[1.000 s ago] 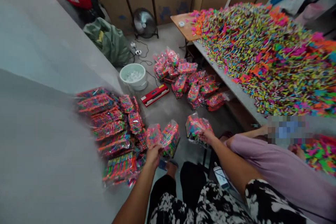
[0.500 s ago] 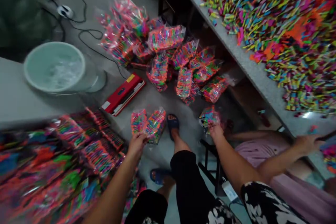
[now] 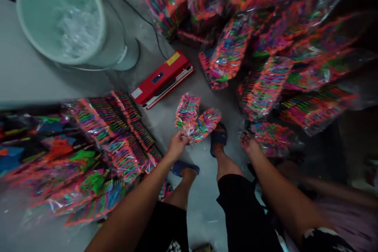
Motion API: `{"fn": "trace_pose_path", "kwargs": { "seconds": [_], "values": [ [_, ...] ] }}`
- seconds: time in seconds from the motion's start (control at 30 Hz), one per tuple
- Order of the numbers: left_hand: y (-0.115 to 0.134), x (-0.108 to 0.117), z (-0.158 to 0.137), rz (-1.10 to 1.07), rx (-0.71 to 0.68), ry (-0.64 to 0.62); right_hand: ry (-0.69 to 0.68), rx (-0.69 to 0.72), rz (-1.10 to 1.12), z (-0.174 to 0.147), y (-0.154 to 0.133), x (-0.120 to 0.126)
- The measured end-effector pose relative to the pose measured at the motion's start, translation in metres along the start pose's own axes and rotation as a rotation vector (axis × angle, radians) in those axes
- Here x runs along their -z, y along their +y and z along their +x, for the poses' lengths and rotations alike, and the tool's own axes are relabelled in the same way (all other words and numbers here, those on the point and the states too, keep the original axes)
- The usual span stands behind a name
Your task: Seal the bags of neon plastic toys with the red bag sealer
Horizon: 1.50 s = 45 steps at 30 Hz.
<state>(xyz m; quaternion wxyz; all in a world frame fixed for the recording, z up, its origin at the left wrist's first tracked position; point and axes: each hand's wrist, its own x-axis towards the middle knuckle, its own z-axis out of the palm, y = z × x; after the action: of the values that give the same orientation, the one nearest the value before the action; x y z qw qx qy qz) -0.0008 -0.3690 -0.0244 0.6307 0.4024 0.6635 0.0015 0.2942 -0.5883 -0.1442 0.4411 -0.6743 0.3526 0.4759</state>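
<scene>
My left hand (image 3: 177, 144) grips two clear bags of bright multicoloured sticks (image 3: 195, 119) by their tops, held low over the grey floor. My right hand (image 3: 248, 143) holds another such bag (image 3: 273, 138) out to the right. Both hands hang above my feet in blue sandals (image 3: 218, 138). A heap of filled bags (image 3: 265, 51) lies on the floor just beyond my hands. More filled bags (image 3: 112, 138) lie in rows on the grey surface at my left.
A red heat sealer (image 3: 161, 80) lies on the floor ahead, its cable running back. A pale green bucket (image 3: 62, 15) stands at upper left. Another person's arm and purple sleeve (image 3: 339, 204) are at the lower right, blurred.
My view has tilted down and closer to the floor. Both hands have lowered with their bags toward the heap; the table of loose sticks has left the view.
</scene>
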Motion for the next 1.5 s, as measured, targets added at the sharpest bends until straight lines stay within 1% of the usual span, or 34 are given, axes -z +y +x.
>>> {"fn": "trace_pose_path", "kwargs": {
  "seconds": [0.07,0.1,0.13,0.17,0.2,0.23,0.27,0.3,0.33,0.37,0.4,0.47,0.53,0.6,0.63,0.7,0.77,0.8,0.9,0.97,1.0,1.03,1.1,1.17,1.2,1.27,1.33,1.37,1.43,1.5],
  "values": [
    [-0.026,0.018,0.001,0.083,-0.095,-0.018,-0.035,-0.01,-0.096,-0.012,0.007,-0.026],
    [-0.038,0.028,0.0,0.116,-0.137,-0.032,-0.054,0.053,-0.183,-0.021,0.008,-0.042],
    [-0.05,0.039,0.0,0.152,-0.169,-0.043,-0.094,0.183,-0.305,-0.033,0.009,-0.061],
    [-0.061,0.051,0.001,0.193,-0.191,-0.057,-0.16,0.372,-0.459,-0.046,0.008,-0.082],
    [-0.07,0.063,0.002,0.239,-0.207,-0.075,-0.259,0.618,-0.651,-0.06,0.008,-0.105],
    [-0.078,0.076,0.006,0.287,-0.218,-0.092,-0.411,0.856,-0.839,-0.073,0.007,-0.13],
    [-0.084,0.088,0.01,0.337,-0.225,-0.106,-0.595,1.062,-1.003,-0.085,0.009,-0.156],
    [-0.089,0.1,0.015,0.394,-0.231,-0.119,-0.782,1.229,-1.136,-0.095,0.012,-0.183],
    [-0.093,0.112,0.021,0.457,-0.236,-0.127,-0.94,1.369,-1.238,-0.103,0.017,-0.21],
    [-0.096,0.124,0.027,0.525,-0.241,-0.128,-1.07,1.484,-1.324,-0.108,0.026,-0.236],
    [-0.098,0.134,0.033,0.594,-0.247,-0.116,-1.169,1.578,-1.394,-0.111,0.037,-0.259],
    [-0.102,0.151,0.042,0.697,-0.278,-0.056,-1.298,1.709,-1.498,-0.112,0.065,-0.297],
    [-0.102,0.162,0.049,0.709,-0.353,0.019,-1.382,1.784,-1.553,-0.108,0.094,-0.323],
    [-0.095,0.167,0.052,0.648,-0.471,0.088,-1.458,1.828,-1.579,-0.103,0.116,-0.337],
    [-0.088,0.168,0.053,0.61,-0.533,0.113,-1.499,1.847,-1.589,-0.1,0.123,-0.342],
    [-0.067,0.165,0.051,0.547,-0.632,0.148,-1.549,1.879,-1.584,-0.094,0.125,-0.35],
    [-0.039,0.158,0.044,0.483,-0.698,0.145,-1.523,1.884,-1.54,-0.092,0.114,-0.358],
    [-0.024,0.154,0.039,0.44,-0.728,0.134,-1.499,1.864,-1.51,-0.093,0.104,-0.362],
    [0.019,0.144,0.025,0.238,-0.81,0.12,-1.455,1.733,-1.395,-0.097,0.067,-0.372],
    [0.037,0.142,0.024,0.105,-0.834,0.15,-1.42,1.629,-1.278,-0.098,0.039,-0.376],
    [0.041,0.143,0.027,0.057,-0.84,0.182,-1.387,1.577,-1.209,-0.097,0.026,-0.378],
    [0.042,0.145,0.033,0.022,-0.842,0.22,-1.347,1.522,-1.137,-0.094,0.014,-0.379],
    [0.035,0.149,0.055,-0.035,-0.827,0.278,-1.254,1.424,-1.016,-0.084,-0.007,-0.382],
    [0.021,0.15,0.084,-0.106,-0.766,0.275,-1.181,1.316,-0.962,-0.07,-0.018,-0.386],
    [0.013,0.148,0.099,-0.143,-0.724,0.249,-1.161,1.235,-0.951,-0.061,-0.02,-0.388],
    [-0.002,0.139,0.127,-0.213,-0.648,0.2,-1.14,1.004,-0.918,-0.042,-0.016,-0.394],
    [-0.013,0.125,0.15,-0.264,-0.601,0.166,-1.106,0.761,-0.849,-0.023,-0.005,-0.4],
    [-0.018,0.118,0.16,-0.283,-0.585,0.152,-1.081,0.677,-0.816,-0.013,0.002,-0.403],
    [-0.025,0.107,0.177,-0.336,-0.566,0.14,-1.019,0.588,-0.765,0.007,0.013,-0.409],
    [-0.03,0.101,0.193,-0.443,-0.523,0.167,-0.935,0.561,-0.734,0.026,0.019,-0.415]
  ]
}}
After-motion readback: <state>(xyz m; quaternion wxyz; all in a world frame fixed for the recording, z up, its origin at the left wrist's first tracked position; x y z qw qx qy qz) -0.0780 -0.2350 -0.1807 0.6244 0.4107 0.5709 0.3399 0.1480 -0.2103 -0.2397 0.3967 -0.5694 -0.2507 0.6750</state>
